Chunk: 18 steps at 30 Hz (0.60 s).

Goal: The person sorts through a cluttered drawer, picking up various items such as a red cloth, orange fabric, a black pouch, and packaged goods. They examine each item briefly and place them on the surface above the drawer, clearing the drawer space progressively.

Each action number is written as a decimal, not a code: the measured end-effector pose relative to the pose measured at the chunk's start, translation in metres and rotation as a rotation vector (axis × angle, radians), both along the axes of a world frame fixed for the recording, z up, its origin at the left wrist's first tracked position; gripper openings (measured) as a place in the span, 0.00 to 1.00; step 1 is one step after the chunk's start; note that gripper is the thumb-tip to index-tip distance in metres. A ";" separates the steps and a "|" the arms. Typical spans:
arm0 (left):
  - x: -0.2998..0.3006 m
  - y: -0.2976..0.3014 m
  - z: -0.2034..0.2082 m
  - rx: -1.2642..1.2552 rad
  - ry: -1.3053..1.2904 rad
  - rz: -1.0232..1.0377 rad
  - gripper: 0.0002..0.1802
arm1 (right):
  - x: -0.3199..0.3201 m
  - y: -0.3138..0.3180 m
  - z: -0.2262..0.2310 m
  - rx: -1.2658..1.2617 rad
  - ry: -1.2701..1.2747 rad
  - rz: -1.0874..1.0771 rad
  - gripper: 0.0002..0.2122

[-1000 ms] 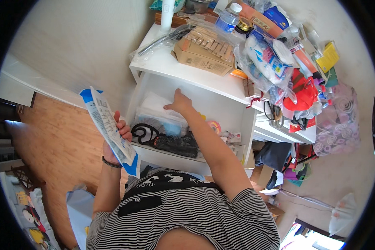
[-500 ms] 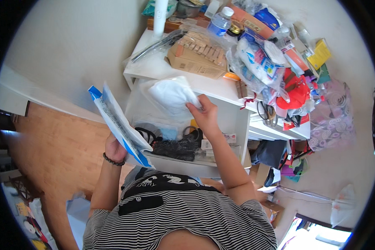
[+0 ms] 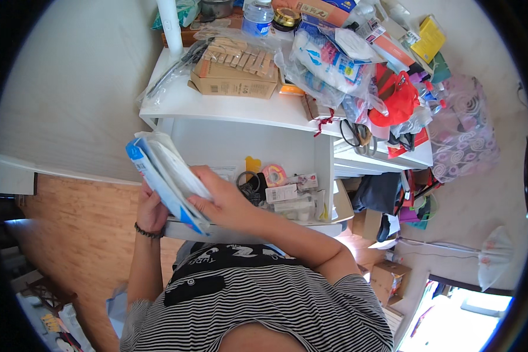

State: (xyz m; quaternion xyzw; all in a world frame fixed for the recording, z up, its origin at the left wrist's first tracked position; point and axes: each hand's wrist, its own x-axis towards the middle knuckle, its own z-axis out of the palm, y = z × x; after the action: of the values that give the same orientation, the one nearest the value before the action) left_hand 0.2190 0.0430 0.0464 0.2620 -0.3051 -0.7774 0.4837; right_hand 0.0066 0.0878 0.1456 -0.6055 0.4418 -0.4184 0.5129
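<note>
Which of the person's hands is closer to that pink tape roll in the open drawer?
The right hand. It grips the blue-and-white packets just left of the pink tape roll in the drawer. The left hand holds the packets from the far side, farther left.

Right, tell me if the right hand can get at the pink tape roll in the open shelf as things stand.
Probably not at once: the right hand is pressed on the flat packets that the left hand holds up. The tape roll lies uncovered just beyond it, so a free hand likely could.
</note>
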 end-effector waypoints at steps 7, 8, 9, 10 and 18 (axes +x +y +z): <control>0.039 0.016 0.031 0.101 0.608 0.100 0.33 | -0.035 -0.046 -0.076 0.118 -0.015 0.110 0.20; 0.043 0.021 0.040 0.139 0.588 0.138 0.31 | -0.050 -0.060 -0.107 0.037 0.316 0.019 0.20; 0.046 0.024 0.040 0.092 0.569 0.104 0.30 | -0.060 -0.071 -0.133 -0.056 0.651 -0.069 0.19; 0.046 0.022 0.039 0.047 0.553 0.060 0.28 | -0.067 -0.077 -0.151 -0.007 0.726 -0.058 0.20; 0.039 0.032 0.011 0.116 0.547 0.096 0.23 | -0.022 -0.077 -0.153 0.236 0.988 0.272 0.27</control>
State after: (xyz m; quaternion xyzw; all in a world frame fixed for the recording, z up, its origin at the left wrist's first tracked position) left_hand 0.2583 0.0753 0.0576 0.0839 -0.1053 -0.8116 0.5685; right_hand -0.0153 0.0109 -0.0077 -0.7206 0.5926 0.0401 0.3578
